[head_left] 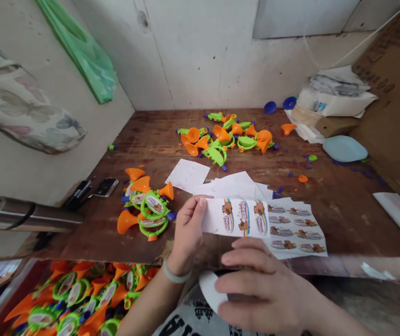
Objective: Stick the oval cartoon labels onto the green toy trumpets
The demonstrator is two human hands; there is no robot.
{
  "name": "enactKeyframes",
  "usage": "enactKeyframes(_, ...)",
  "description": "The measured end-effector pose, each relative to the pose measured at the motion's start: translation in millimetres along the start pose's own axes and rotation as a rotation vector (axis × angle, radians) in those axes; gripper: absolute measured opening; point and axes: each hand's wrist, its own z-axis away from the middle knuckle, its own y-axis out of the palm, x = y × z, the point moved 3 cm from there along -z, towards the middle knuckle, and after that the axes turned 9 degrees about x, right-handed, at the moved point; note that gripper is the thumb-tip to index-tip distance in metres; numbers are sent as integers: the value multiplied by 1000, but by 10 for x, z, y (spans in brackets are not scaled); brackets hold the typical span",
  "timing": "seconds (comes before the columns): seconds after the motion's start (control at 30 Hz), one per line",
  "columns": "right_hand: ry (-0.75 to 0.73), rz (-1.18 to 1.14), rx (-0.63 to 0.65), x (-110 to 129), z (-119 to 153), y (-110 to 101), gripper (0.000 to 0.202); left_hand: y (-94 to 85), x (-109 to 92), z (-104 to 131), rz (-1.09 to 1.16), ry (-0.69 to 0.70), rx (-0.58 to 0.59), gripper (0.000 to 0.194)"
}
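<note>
Hanging far left of the left hand: butterfly-print cloth [28,102]. Steel thermos [25,214] lies below it. Crate low left of the left forearm, full of green/orange toy trumpets [95,322], many with picture labels on. Green plastic bag [84,56] hangs on the wall, beyond and left of the left hand. Phone-like device [106,187] farther left than the next cluster. Labelled trumpets [154,204], small heap, just left of the left hand, orange bells various ways.

Left hand [188,233]: closed in a pinch, thumb on top, on the left end of the sticker sheet [235,217]. Band [176,274] on that wrist. Sheet is up between the hands, left part blank, three oval bear-and-rainbow prints on the rest. Blank white papers [188,175] on the table just beyond the left hand.

White oval sticker [207,289] is below the sheet, pinched between right thumb and index; plain side showing. Bare-plate trumpets [217,154] in a loose pile well beyond both hands. Right hand [273,284]: thumb and index nearly together on that oval, other fingers loosely extended near the sheet's lower edge.

Second printed sheet [298,228], two columns of labels, lies beyond the right hand, just right of the held one. Well past it: blue discs [270,107], loose orange bell [288,129], orange cap [303,178]. Farther right of the right hand: paper stack [336,100], pale blue dish [345,148], cardboard carton [392,93].
</note>
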Motion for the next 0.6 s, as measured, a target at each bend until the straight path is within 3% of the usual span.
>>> enactKeyframes(0.1,264,-16,-144,-190,33,-48,21,-11,-60,-8,-124,98,45,35)
enactKeyframes(0.17,410,77,-176,-363,44,16,47,17,-84,24,-224,157,107,35)
enactKeyframes(0.23,457,104,-150,-490,33,125,64,44,-75,55,-275,191,156,35)
enactKeyframes(0.43,308,226,-304,-551,72,297,79,46,76,42,-83,84,148,37)
enactKeyframes(0.6,159,274,-313,-651,176,397,58,78,76,36,98,8,135,37)
